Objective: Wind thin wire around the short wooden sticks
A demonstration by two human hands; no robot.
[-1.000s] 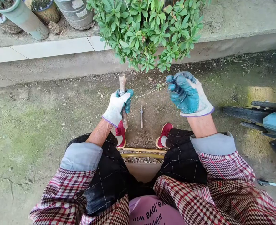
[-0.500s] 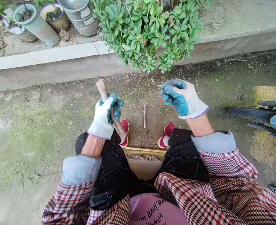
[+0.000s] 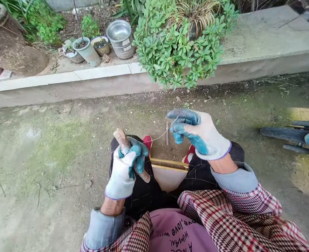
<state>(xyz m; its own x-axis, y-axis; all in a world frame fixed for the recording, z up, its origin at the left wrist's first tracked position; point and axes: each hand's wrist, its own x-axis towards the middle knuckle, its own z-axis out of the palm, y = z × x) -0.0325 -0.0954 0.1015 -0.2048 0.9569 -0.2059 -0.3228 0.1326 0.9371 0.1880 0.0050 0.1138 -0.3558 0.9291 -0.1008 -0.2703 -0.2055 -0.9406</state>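
My left hand (image 3: 125,164), in a white glove with teal coated fingers, is wrapped round a short thick stick (image 3: 121,137). Something silvery is wound around the stick just above my fingers. From there a thin pale wire (image 3: 157,138) curves across to my right hand (image 3: 193,131), gloved alike. My thumb and forefinger are at its far end, with the wire passing between them. A smaller stick (image 3: 167,136) lies on the ground between my red shoes, partly behind the wire.
A low concrete ledge (image 3: 259,38) runs across the back, with a leafy bush (image 3: 180,52) hanging over it. A metal pot (image 3: 121,38) and a pale green planter (image 3: 88,50) stand on it. At right is a dark wheel (image 3: 283,134). A yellow-edged container (image 3: 167,173) sits between my legs.
My view has tilted up and shifted left. My right hand has come nearer the left, and the wire's free end is now at its fingers. My left hand still grips the stick.
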